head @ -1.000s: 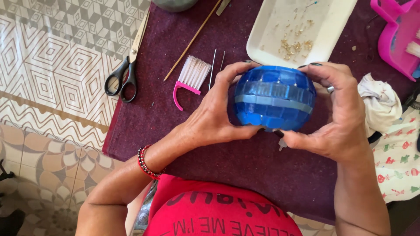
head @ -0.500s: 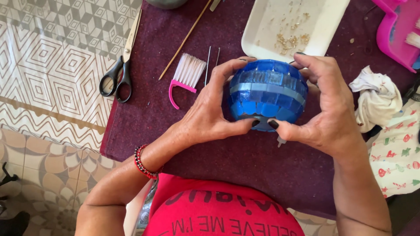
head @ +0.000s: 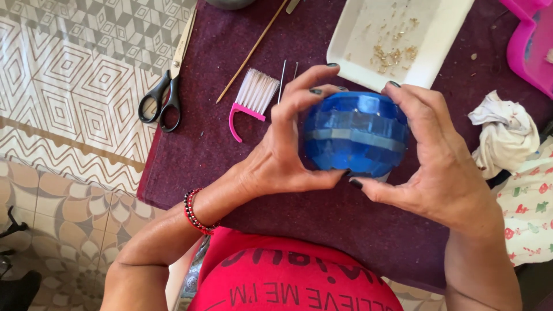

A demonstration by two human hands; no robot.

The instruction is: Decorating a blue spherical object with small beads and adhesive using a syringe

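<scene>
Cupping a blue ball, left hand and right hand press curled fingers around it.

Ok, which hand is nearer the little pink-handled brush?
Left. The left hand grips the blue ball on the side facing the pink-handled brush, fingers just right of its bristles. The right hand holds the ball's far side, farther away.
</scene>
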